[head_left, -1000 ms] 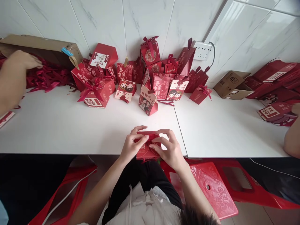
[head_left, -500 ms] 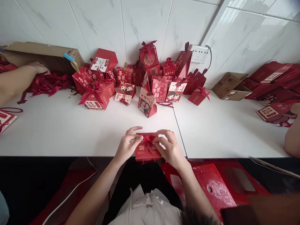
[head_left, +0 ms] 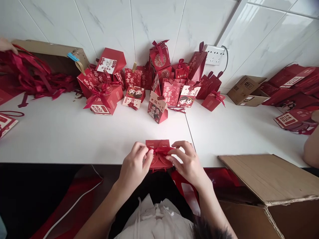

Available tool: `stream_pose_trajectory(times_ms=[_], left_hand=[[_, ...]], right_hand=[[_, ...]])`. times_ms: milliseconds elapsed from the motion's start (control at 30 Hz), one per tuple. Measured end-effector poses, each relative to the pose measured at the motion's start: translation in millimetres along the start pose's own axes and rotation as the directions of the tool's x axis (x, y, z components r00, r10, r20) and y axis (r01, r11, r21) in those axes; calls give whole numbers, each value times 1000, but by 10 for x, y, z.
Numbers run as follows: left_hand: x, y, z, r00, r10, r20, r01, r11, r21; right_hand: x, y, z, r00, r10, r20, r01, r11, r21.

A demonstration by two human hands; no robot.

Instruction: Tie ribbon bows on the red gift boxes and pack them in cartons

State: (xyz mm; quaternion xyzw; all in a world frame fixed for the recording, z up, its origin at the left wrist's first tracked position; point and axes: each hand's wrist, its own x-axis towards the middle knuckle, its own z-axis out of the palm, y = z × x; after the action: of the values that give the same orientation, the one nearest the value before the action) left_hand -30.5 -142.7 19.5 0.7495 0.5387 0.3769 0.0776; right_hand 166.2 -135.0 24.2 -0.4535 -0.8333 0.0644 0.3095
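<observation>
One red box (head_left: pixel 156 163), pale-printed, arc-lined; one red ribbon (head_left: pixel 160 151) across its top, clamped in the grip of left hand (head_left: pixel 134 162) and right hand (head_left: pixel 188 163).

The left hand (head_left: pixel 136 159) and right hand (head_left: pixel 188 159) pinch opposite ends of a red ribbon (head_left: pixel 160 150) across a red box (head_left: pixel 156 163) at the near edge of the white tabletop (head_left: pixel 74 139). Finished-looking boxes (head_left: pixel 171 94) stand clustered at the far middle — several topped with bows. Far left, a co-worker's hand (head_left: pixel 7 45) grips loose ribbons (head_left: pixel 47 79); near right, a large open carton (head_left: pixel 269 176) juts in — brown, its flap raised.
</observation>
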Motion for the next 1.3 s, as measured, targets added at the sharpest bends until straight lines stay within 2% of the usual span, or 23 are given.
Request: stream_pose_trajectory(times_ms=[100,200,300,400,500,667,767,933,1067,1133,1200,1300], left_hand=[[-24,28,43,1000,31,-3,-31,999,39],[-37,16,86,1000,20,-5,-21,999,-25],[-48,-19,115,1000,-10,10,11,994,-107],[-60,-62,126,998,-39,51,49,980,-193],[-76,-112,137,997,-58,53,70,963,-259],[-107,-224,213,995,-102,-7,97,959,-268],[-124,-276,271,990,-141,-5,132,936,-328],[-146,-301,318,958,-272,88,280,831,-481],[-145,-353,312,945,-263,193,326,763,-558],[-129,-427,285,947,-282,151,317,771,-553],[-95,-547,230,929,-369,19,324,788,-524],[-11,-808,83,833,-522,-183,369,771,-519]], right_hand=[[-12,-80,20,973,224,49,-229,961,153],[-6,-174,84,881,442,168,-470,854,222],[21,-238,162,814,538,220,-581,758,297],[50,-237,212,794,563,230,-607,711,355],[65,-181,221,796,550,254,-604,687,405],[49,-66,206,819,495,291,-570,639,517],[9,-3,222,839,465,284,-535,607,587],[-52,102,319,838,470,276,-512,506,694],[-81,152,399,843,449,296,-506,478,718],[-105,161,409,831,491,262,-506,469,724],[-132,173,401,776,593,218,-541,446,713],[-159,204,378,686,712,150,-569,397,720]])
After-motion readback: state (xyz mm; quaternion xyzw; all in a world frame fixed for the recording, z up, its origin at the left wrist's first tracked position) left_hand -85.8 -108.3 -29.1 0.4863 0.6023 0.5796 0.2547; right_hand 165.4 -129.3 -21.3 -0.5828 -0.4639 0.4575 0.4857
